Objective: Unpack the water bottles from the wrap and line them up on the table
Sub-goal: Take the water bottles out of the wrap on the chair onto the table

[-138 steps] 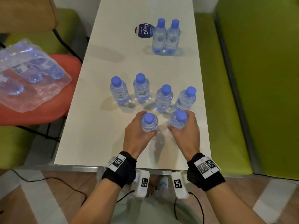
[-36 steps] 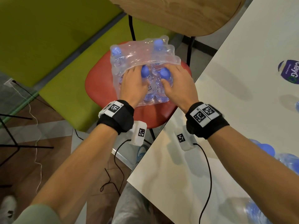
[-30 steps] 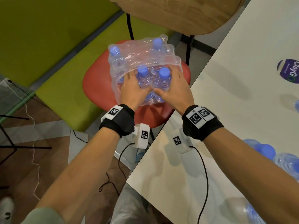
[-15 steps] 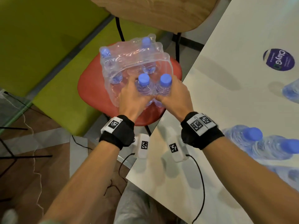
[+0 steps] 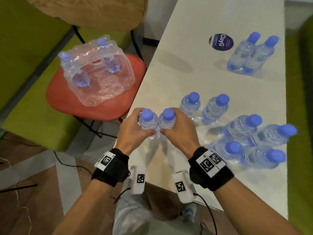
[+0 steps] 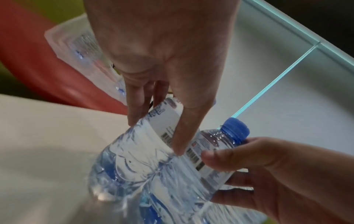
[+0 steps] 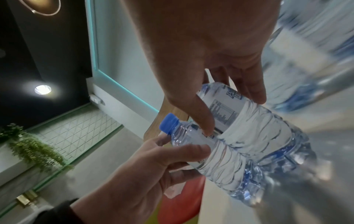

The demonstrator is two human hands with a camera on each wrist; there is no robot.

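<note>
Each hand grips one clear water bottle with a blue cap, the two side by side over the white table's (image 5: 194, 22) near left edge. My left hand (image 5: 133, 131) holds the left bottle (image 5: 147, 120), and my right hand (image 5: 181, 129) holds the right bottle (image 5: 168, 119). Both wrist views show fingers curled round the labelled bodies (image 6: 162, 119) (image 7: 249, 121). I cannot tell whether the bases touch the table. The torn plastic wrap (image 5: 105, 82) lies on a red chair seat (image 5: 67, 102) with two bottles inside it.
Several bottles (image 5: 245, 133) stand on the table right of my hands, and a further pair (image 5: 250, 55) stands beside a round purple sticker (image 5: 221, 42). A wooden chair back (image 5: 88, 12) rises behind the wrap. Green benches (image 5: 25, 39) flank both sides.
Both hands lifted two bottles out of the wrap on the chair and carried them right, to the table's edge. The wrap stays on the chair with two bottles in it.
</note>
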